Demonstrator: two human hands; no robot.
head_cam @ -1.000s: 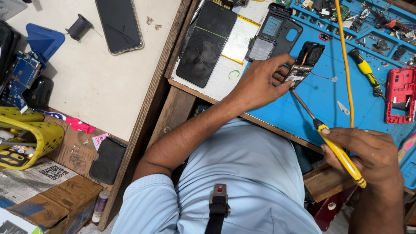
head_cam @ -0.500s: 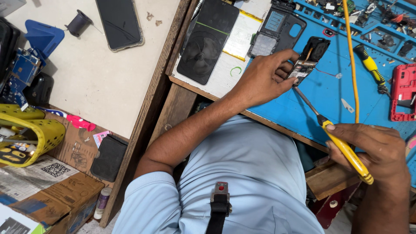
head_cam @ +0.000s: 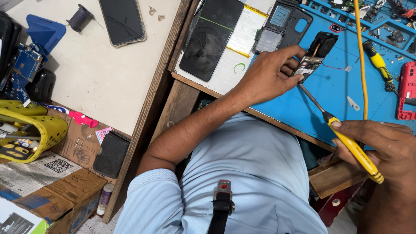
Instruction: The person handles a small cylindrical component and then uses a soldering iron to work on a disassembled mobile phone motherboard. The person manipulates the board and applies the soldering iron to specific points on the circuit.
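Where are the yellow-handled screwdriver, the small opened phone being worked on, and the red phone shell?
yellow-handled screwdriver (head_cam: 355, 151): head view, middle of the yellow handle in the right hand.
small opened phone (head_cam: 313, 58): head view, its exposed inner board, beside the left hand's fingertips.
red phone shell (head_cam: 406, 91): head view, its left edge.

A phone-repair workshop: blue rubber work mat (head_cam: 329, 93) strewn with small parts, opened black phone shells (head_cam: 284, 24), yellow-handled screwdriver (head_cam: 376, 60).

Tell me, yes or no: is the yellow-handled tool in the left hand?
No, the yellow-handled tool is gripped in the right hand, while the left hand steadies the opened small phone on the blue mat.
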